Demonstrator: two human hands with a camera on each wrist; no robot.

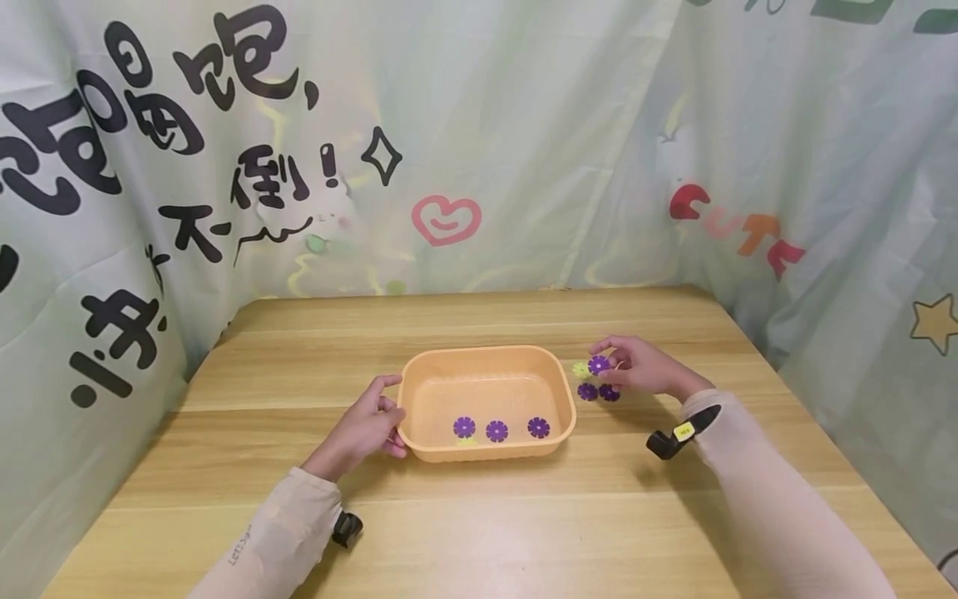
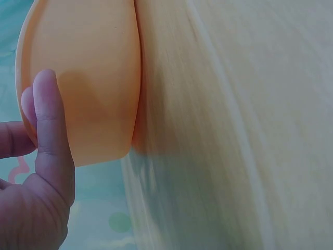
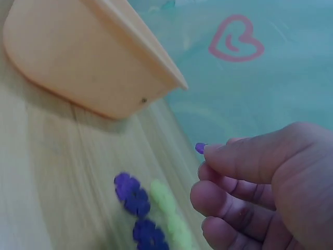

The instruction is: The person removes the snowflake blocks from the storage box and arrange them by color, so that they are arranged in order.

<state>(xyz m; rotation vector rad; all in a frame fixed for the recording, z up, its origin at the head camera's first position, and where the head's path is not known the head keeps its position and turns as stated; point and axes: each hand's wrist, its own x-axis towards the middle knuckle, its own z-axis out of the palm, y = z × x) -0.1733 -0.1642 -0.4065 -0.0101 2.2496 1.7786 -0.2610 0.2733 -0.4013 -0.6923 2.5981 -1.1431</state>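
Note:
A shallow orange plastic basin (image 1: 486,353) stands on the table. Its left rim is held by my left hand (image 1: 367,423), whose thumb lies along the outer wall in the left wrist view. Inside the basin are purple snowflake discs (image 1: 496,430) and a yellow-green one (image 1: 466,442), partly hidden by the front wall. Right of the basin, my right hand (image 1: 642,366) pinches a purple snowflake disc (image 3: 200,148) between thumb and index finger, seen edge-on in the right wrist view. Below that hand lie more purple discs (image 3: 150,235) and yellow-green discs (image 3: 169,208).
The wooden table (image 1: 509,524) runs up to a printed cloth curtain (image 1: 524,150) at the back and on both sides. Each wrist carries a small black camera mount, such as the right mount (image 1: 666,443).

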